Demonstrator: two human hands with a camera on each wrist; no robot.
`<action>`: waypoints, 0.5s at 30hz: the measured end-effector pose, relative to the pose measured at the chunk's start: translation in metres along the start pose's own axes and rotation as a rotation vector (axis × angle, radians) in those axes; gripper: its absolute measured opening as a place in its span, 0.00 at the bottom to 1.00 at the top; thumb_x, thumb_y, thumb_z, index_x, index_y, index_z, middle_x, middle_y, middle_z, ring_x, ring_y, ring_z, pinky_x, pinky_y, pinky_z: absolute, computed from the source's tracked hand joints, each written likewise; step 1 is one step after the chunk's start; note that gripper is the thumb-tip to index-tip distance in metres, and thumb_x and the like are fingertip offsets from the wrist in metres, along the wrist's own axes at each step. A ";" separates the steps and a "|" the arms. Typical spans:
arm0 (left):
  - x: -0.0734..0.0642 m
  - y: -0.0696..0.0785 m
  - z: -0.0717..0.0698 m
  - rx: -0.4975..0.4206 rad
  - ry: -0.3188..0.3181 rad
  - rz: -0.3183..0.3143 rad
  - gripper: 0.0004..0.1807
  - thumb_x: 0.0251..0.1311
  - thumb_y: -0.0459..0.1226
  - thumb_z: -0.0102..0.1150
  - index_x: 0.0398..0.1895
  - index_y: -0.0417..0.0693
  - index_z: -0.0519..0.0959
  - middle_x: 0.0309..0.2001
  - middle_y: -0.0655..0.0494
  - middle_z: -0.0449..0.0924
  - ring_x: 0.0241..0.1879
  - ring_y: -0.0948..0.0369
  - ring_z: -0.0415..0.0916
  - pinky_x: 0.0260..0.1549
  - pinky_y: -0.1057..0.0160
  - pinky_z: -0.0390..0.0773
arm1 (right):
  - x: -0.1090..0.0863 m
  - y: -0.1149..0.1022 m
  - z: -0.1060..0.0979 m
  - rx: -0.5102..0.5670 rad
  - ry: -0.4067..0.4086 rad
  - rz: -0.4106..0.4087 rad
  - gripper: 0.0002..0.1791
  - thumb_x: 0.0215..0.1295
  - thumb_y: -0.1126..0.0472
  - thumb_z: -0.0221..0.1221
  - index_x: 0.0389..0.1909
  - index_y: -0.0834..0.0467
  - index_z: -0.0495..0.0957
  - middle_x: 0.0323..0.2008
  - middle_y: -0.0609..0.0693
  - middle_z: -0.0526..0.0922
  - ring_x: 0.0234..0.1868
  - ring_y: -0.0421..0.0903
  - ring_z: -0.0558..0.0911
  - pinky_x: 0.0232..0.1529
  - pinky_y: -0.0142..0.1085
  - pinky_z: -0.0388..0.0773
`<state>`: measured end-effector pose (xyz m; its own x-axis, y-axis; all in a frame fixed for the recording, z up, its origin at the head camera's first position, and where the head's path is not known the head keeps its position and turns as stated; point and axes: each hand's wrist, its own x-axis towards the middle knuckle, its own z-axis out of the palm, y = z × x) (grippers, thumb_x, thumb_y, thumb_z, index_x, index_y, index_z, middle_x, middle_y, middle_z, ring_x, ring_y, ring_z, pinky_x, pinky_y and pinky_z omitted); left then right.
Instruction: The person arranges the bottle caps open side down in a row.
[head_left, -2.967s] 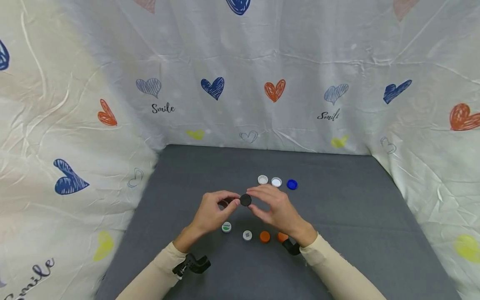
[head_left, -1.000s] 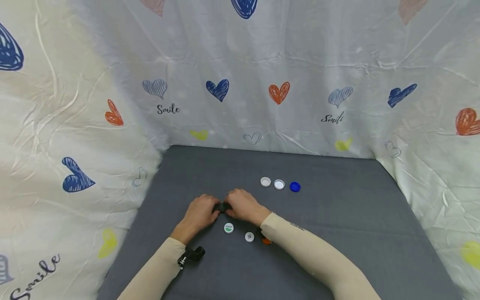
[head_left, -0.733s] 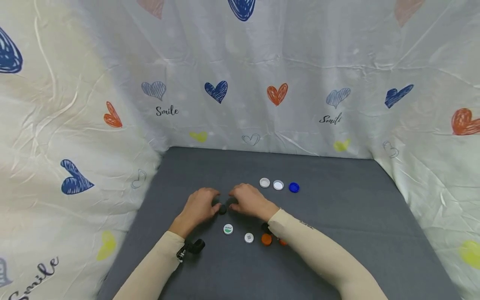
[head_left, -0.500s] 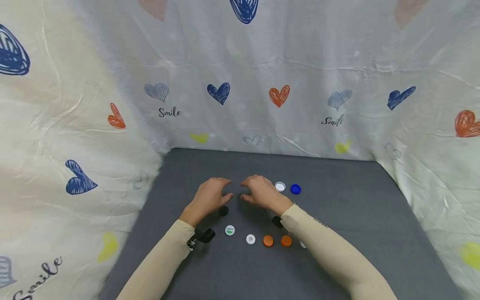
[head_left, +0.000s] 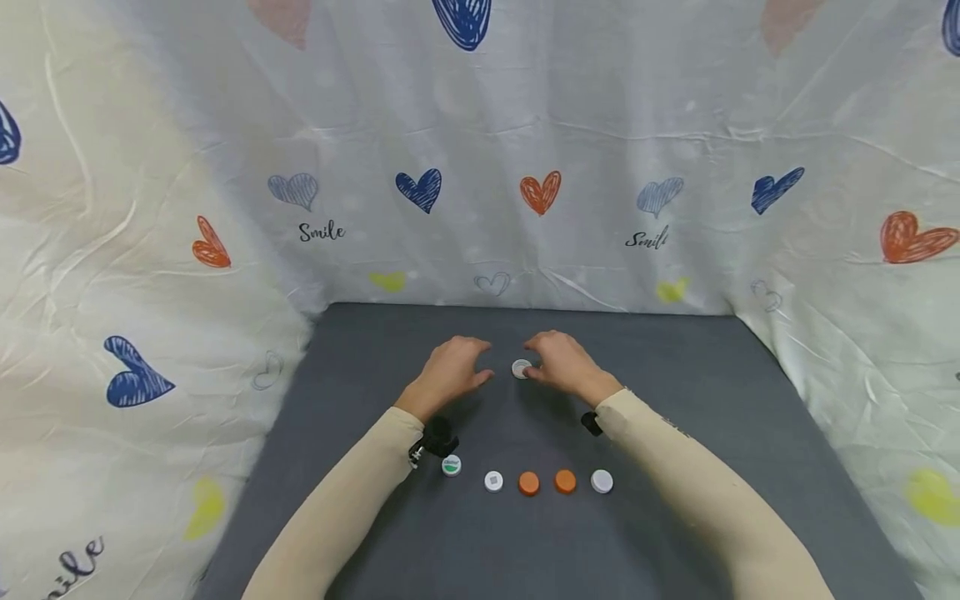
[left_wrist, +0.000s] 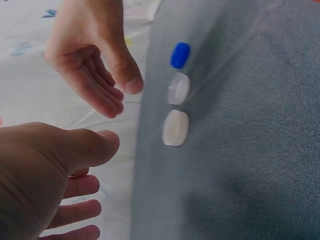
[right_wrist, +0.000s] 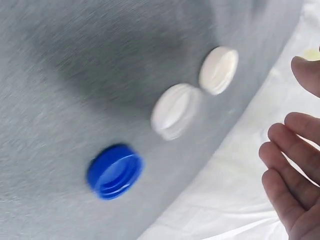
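Observation:
Both hands hover over the far part of the table with fingers relaxed and nothing in them. My left hand is left of an upturned white bottle cap. The right hand overlaps that cap with its thumb in the head view and hides the rest of the far row. In the right wrist view, the row shows the white cap, a second white cap with a clear rim and a blue cap, hollow side up. The black cap is hidden by my left wrist in the head view.
Nearer the front lies a row: a white cap with green print, a small white cap with a grey mark, two orange caps and a plain white cap. A heart-printed cloth hangs behind the grey table.
Both hands held a black cap in the air, then lowered it to the table left of the others and let go. They have since moved back and right toward the far caps.

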<state>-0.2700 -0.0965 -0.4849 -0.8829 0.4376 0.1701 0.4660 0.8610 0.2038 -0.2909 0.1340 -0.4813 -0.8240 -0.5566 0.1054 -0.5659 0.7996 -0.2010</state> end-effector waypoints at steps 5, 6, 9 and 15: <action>0.016 0.001 0.019 -0.009 -0.055 0.006 0.28 0.59 0.47 0.71 0.60 0.46 0.81 0.56 0.51 0.84 0.54 0.53 0.82 0.50 0.52 0.82 | 0.000 0.013 0.008 0.032 -0.025 0.037 0.26 0.61 0.55 0.70 0.57 0.65 0.81 0.53 0.59 0.84 0.55 0.57 0.82 0.56 0.51 0.79; 0.018 0.002 0.022 -0.015 -0.066 0.009 0.28 0.59 0.47 0.71 0.60 0.45 0.81 0.56 0.50 0.84 0.54 0.53 0.82 0.51 0.52 0.82 | 0.000 0.016 0.010 0.036 -0.027 0.041 0.26 0.60 0.55 0.70 0.56 0.65 0.81 0.53 0.60 0.84 0.55 0.57 0.82 0.57 0.51 0.78; 0.026 0.004 0.032 -0.027 -0.085 0.016 0.28 0.59 0.47 0.71 0.60 0.45 0.80 0.56 0.50 0.84 0.54 0.53 0.82 0.50 0.52 0.82 | 0.001 0.022 0.020 0.032 -0.021 0.039 0.26 0.59 0.56 0.71 0.55 0.66 0.82 0.52 0.60 0.85 0.55 0.58 0.83 0.57 0.51 0.78; 0.040 0.009 0.046 -0.018 -0.114 0.007 0.28 0.61 0.48 0.69 0.61 0.47 0.80 0.57 0.51 0.83 0.56 0.54 0.81 0.52 0.52 0.81 | 0.002 0.028 0.035 0.022 -0.004 0.038 0.20 0.59 0.55 0.71 0.47 0.64 0.84 0.44 0.58 0.86 0.46 0.55 0.84 0.50 0.51 0.79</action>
<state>-0.3036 -0.0597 -0.5204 -0.8798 0.4714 0.0610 0.4725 0.8534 0.2202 -0.3078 0.1474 -0.5208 -0.8447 -0.5270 0.0933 -0.5334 0.8151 -0.2260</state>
